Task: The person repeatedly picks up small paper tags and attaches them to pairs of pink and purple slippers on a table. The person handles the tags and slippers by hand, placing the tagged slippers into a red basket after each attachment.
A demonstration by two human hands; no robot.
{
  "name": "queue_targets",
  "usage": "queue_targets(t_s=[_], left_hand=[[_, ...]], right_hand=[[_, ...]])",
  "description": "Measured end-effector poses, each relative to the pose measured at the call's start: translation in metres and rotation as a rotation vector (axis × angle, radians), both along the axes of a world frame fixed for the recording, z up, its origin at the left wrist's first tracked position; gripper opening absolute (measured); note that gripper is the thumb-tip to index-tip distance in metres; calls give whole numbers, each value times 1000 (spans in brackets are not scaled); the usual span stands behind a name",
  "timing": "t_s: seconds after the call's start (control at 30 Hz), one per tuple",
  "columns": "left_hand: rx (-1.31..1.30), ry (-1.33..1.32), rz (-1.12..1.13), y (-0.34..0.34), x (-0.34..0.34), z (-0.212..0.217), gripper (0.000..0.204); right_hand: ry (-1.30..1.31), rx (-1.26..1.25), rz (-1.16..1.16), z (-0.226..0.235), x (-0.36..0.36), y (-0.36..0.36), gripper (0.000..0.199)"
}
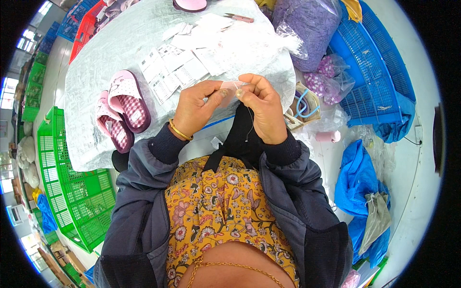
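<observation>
Pale pink tag [229,89] pinched between both hands just above the near edge of the silver-covered table [96,86]. Left hand [196,109]: thumb and forefinger closed on the tag's left end. Right hand [263,111]: fingertips closed on its right end, a thin thread [250,122] hanging from them. Pink checked slippers [122,109] lie on the table, left of the hands; white paper labels [180,67] beyond them; blue crate [374,77] off the table's right side.

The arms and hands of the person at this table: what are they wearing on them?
Both arms are in the sleeves of a dark grey-blue jacket, with darker ribbed cuffs showing at the wrists. The left hand has a thin gold bangle around its wrist. The right hand wears no bangle that can be seen. Both hands are bare, without gloves, and no rings are visible on the fingers.
</observation>
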State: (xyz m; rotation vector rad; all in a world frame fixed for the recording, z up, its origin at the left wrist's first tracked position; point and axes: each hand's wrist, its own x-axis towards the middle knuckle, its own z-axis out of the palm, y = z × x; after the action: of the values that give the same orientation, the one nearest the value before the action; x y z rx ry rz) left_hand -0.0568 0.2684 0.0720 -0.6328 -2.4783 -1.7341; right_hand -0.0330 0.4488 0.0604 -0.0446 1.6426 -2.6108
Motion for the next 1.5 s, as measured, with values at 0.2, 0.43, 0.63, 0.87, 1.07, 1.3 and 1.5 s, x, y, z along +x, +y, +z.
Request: queue_targets(t_s=[0.2, 0.43, 0.63, 0.87, 1.07, 1.3, 1.5], left_hand=[[-21, 16, 13, 1, 1, -3, 19], [-23, 21, 15, 2, 1, -6, 19], [-46, 11, 25, 4, 4, -2, 19], [-245, 403, 40, 1, 4, -6, 16], [-348, 573, -6, -5, 7, -2, 25], [-329, 612, -24, -11, 7, -3, 30], [-283, 628, -52, -13, 10, -1, 33]], right_hand=[[-8, 24, -5, 0, 0, 0, 31], [-12, 35, 7, -2, -1, 1, 29], [-25, 12, 3, -1, 0, 0, 31], [-17, 34, 16, 2, 1, -2, 39], [-9, 54, 50, -1, 3, -1, 37], [113, 264, 69, 2, 6, -2, 36], [129, 260, 95, 3, 11, -3, 28]])
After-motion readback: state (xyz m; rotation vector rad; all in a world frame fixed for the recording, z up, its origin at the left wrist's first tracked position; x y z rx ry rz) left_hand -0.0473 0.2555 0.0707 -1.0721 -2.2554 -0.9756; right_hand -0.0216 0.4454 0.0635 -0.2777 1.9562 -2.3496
